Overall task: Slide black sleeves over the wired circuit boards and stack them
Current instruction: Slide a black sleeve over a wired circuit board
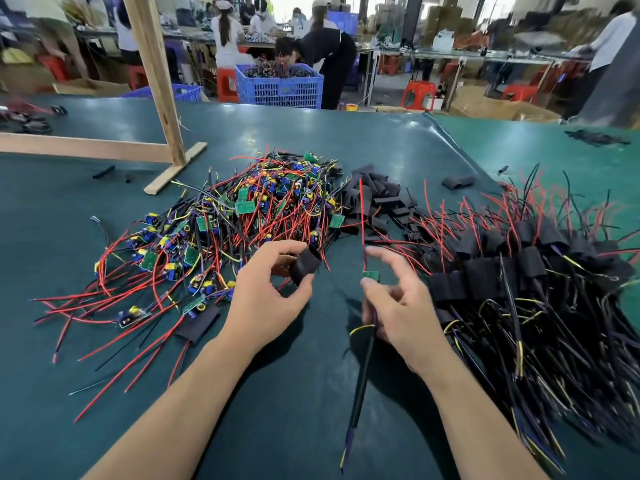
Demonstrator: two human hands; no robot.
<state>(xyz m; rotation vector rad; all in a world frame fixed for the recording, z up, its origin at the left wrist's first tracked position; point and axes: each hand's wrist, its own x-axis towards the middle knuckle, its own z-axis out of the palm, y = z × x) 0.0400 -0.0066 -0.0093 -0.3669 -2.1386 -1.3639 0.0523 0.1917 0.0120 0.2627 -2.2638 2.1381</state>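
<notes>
My left hand (pixel 266 289) pinches a black sleeve (pixel 305 264) between thumb and fingers, its open end turned toward the right. My right hand (pixel 398 303) grips a small green circuit board (pixel 370 275) with a red wire running up and black, purple and yellow wires trailing down toward me. Sleeve and board are a short gap apart. A tangled pile of bare wired boards (pixel 242 216) lies to the left. Loose black sleeves (pixel 374 199) are heaped behind my hands. Sleeved boards (pixel 512 268) lie stacked on the right.
A dark green mat (pixel 69 209) covers the table. A wooden frame (pixel 162 98) stands at the back left. One sleeved board (pixel 197 323) lies apart near my left forearm. Blue crates (pixel 280 88), red stools and several people fill the workshop behind.
</notes>
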